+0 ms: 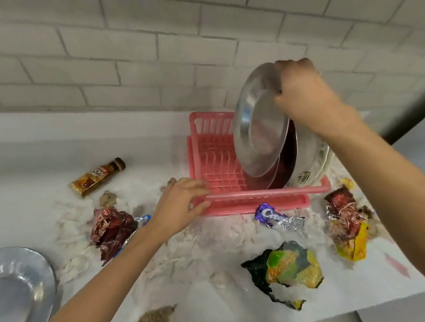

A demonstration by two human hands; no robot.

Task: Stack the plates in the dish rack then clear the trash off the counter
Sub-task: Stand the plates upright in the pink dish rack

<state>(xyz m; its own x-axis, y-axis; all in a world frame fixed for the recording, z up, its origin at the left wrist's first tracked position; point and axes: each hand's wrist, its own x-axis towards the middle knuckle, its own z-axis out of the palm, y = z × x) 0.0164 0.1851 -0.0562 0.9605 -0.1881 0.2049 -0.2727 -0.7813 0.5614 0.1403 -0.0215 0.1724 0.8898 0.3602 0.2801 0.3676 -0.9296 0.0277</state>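
Note:
A pink dish rack [220, 177] stands on the white counter near the tiled wall. My right hand [303, 94] grips the top rim of a steel plate [258, 129], held tilted on edge inside the rack. Behind it lean another steel plate and a white patterned plate [308, 169]. My left hand [180, 204] rests with fingers spread on the rack's front left corner. A further steel plate [4, 285] lies flat at the lower left. Wrappers lie around: a purple one [279, 217], a green-yellow one [289, 270], a red one [110, 231], a red-yellow one [347, 226].
A small brown bottle [97, 176] lies on its side left of the rack. Torn white paper scraps [74, 248] and brown crumpled bits [161, 321] litter the counter. The counter's front edge runs diagonally at the lower right.

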